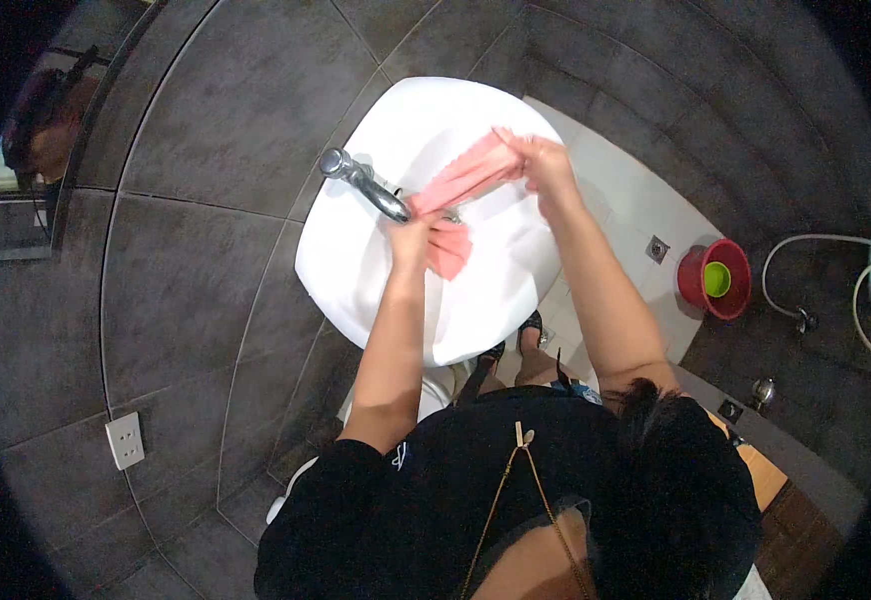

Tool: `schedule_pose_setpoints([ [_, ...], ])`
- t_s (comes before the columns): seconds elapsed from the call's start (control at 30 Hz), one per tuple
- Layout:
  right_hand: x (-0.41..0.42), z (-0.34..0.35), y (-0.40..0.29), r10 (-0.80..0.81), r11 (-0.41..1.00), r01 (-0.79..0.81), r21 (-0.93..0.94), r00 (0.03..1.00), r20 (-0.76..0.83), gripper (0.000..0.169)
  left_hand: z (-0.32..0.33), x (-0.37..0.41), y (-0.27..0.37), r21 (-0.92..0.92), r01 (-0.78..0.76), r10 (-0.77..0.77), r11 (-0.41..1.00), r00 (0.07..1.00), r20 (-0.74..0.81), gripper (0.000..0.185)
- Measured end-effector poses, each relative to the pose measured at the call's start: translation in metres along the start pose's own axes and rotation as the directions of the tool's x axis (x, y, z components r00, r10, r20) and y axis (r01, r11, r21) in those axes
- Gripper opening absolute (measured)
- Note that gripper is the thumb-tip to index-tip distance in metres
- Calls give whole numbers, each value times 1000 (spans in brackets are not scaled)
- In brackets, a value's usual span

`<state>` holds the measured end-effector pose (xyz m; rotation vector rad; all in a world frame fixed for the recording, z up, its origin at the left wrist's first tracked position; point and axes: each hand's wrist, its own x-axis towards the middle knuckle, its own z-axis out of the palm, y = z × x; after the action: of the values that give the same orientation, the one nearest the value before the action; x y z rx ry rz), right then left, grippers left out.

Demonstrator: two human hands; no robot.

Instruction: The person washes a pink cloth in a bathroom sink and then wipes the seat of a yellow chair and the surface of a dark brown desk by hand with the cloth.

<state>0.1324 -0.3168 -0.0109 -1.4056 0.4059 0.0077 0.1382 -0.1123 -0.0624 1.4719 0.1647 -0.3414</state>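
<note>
A pink cloth [465, 176] is stretched between my two hands over a white washbasin [368, 300]. My left hand [411, 236] grips it beside the spout of the chrome faucet [364, 184], and a loose end hangs below that hand towards the bowl. My right hand [544, 165] holds the other end near the basin's right side, higher in the picture. Part of the drain shows behind the cloth. Whether water runs from the spout cannot be told.
Dark tiled walls surround the basin, with a mirror at the far left and a wall socket [126, 441] at the lower left. On the light floor to the right stands a red basin [739, 277] holding a green dipper [717, 279]. A hose [803, 238] hangs at the right wall.
</note>
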Motion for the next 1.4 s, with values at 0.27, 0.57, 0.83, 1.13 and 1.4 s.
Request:
schedule_pose_setpoints([
  [0.27,1,95,94,644,517,-710,478,691,329,44,-9,-38,-7,-404,-54,112,913,986,120,47],
  [0.57,50,109,0,-6,331,480,-812,862,507,31,-32,-39,-2,-625,-4,7,781,1000,2,31],
  [0.83,65,192,-66,-44,-261,925,-274,273,961,32,-33,-39,29,-391,-23,-6,920,997,-74,26],
  [1.13,52,224,-60,-186,127,630,-766,774,605,33,-40,-37,7,-310,-94,-16,946,942,-335,26],
  [1.4,-28,74,44,290,859,-20,-512,842,454,56,-70,-63,-16,-830,-30,-413,557,857,-309,30],
])
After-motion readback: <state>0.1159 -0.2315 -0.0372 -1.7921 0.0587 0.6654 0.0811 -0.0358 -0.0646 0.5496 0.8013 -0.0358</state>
